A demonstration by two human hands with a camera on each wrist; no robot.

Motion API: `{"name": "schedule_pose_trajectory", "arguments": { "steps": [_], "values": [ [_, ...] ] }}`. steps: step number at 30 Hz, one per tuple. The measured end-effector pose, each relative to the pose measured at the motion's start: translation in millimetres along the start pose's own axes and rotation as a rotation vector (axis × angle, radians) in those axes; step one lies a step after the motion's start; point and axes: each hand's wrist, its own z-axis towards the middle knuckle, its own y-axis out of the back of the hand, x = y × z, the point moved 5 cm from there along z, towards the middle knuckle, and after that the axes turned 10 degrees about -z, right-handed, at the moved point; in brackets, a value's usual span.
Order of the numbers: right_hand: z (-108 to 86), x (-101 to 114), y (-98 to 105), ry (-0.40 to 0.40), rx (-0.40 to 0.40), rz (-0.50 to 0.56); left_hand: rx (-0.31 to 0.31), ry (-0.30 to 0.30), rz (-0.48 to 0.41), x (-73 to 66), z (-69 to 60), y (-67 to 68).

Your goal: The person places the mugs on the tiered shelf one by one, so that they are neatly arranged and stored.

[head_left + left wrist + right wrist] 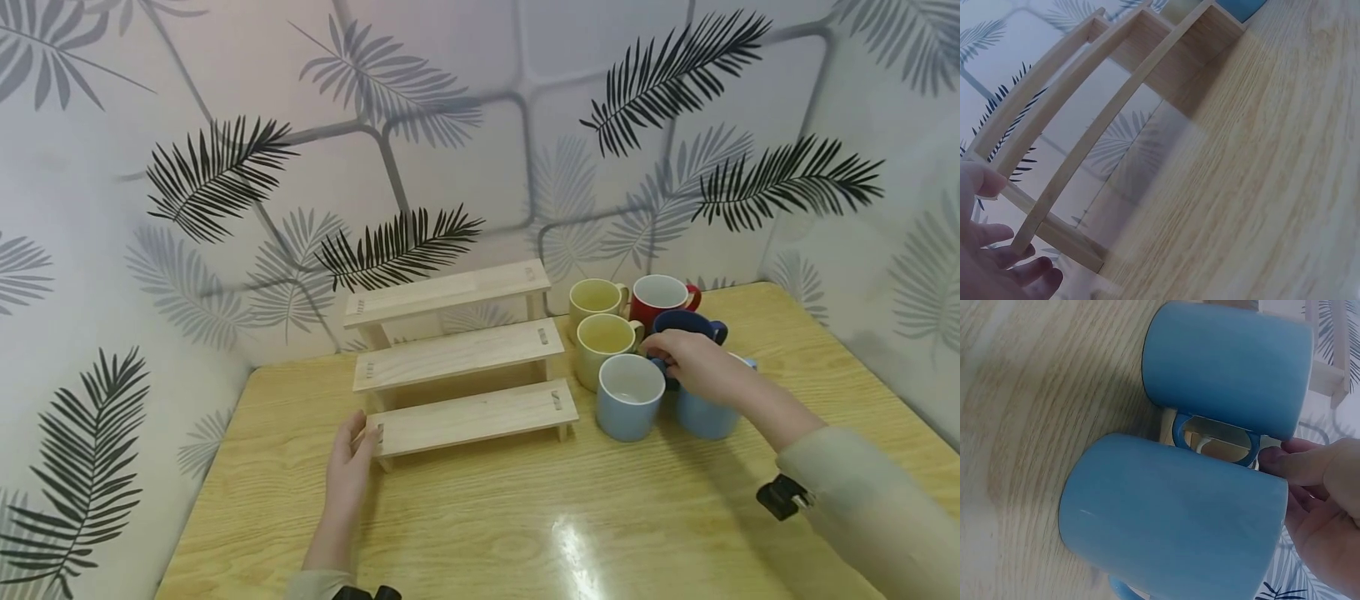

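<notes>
My left hand (351, 450) touches the left end of the lowest step of a pale wooden three-tier stand (472, 417). In the left wrist view, the fingers (1035, 272) are spread apart beside the step's end. At right, my right hand (693, 362) pinches the handle of a light blue mug (628, 408) near its rim. The right wrist view shows the thumb (1279, 461) against the top of that handle (1184, 428); the other fingertips are partly hidden. A second light blue mug (705, 417) stands close on the other side of the hand, partly covered by it.
Behind are two yellow mugs (596, 297) (596, 350), a red mug (660, 292) with a white inside and a dark blue mug (682, 323). All stand close together on the wood-grain table (480, 517), right of the stand. A leaf-patterned wall (480, 183) rises behind.
</notes>
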Motion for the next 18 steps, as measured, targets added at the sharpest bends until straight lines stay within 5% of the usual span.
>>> {"name": "schedule_pose_trajectory", "arguments": {
  "steps": [18],
  "values": [
    [12.7, -8, -7, 0.084, 0.122, -0.036, 0.006, 0.054, 0.025, 5.5, 0.2, -2.7]
  ]
}}
